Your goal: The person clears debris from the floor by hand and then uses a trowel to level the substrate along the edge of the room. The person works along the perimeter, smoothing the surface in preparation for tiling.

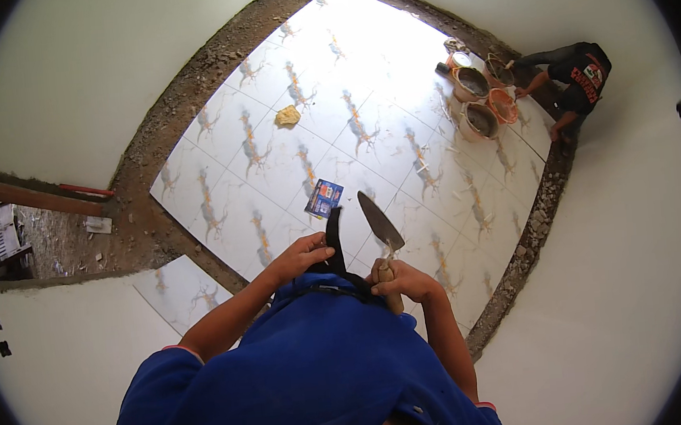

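My right hand (410, 280) is closed around the wooden handle of a pointed trowel (378, 220), whose grey blade points up and away from me. My left hand (302, 258) pinches a black belt strap (333, 233) at my waist; its free end sticks up past the fingers. The rest of the black belt (333, 289) runs across the front of my blue shirt (313, 360). Just beyond the strap, a blue printed box or packet (324, 198) lies on the tiled floor (274, 194).
A yellow crumpled lump (287, 116) lies on the tiles. Several buckets (478, 121) stand at the right, beside a crouching person (583, 74) in dark clothes. A rough, untiled strip (532, 232) borders the floor along the white walls. At left is a doorway (51, 238) with rubble.
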A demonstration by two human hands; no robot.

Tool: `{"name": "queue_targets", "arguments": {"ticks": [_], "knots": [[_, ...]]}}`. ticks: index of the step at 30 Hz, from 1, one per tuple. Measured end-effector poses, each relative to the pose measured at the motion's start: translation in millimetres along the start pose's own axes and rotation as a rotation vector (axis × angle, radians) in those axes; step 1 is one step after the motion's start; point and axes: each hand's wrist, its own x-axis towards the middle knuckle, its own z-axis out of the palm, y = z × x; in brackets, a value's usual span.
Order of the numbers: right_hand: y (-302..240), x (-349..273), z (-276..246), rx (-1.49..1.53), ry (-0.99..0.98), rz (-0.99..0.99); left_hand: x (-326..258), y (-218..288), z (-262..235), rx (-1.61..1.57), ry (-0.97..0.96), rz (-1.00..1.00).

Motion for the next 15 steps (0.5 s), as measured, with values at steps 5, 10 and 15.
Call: {"name": "queue_targets", "arguments": {"ticks": [5,10,15], "knots": [[7,6,-7,-0.249,0.133,0.003,-4,3,-2,-0.005,-0.075,-0.024],[23,7,-19,-0.292,0.257,0.053,-25,21,-5,0.113,-0.137,0.014],[60,11,-22,-0.270,0.360,0.057,-36,29,-6,0.313,-0.219,0.012]]}}
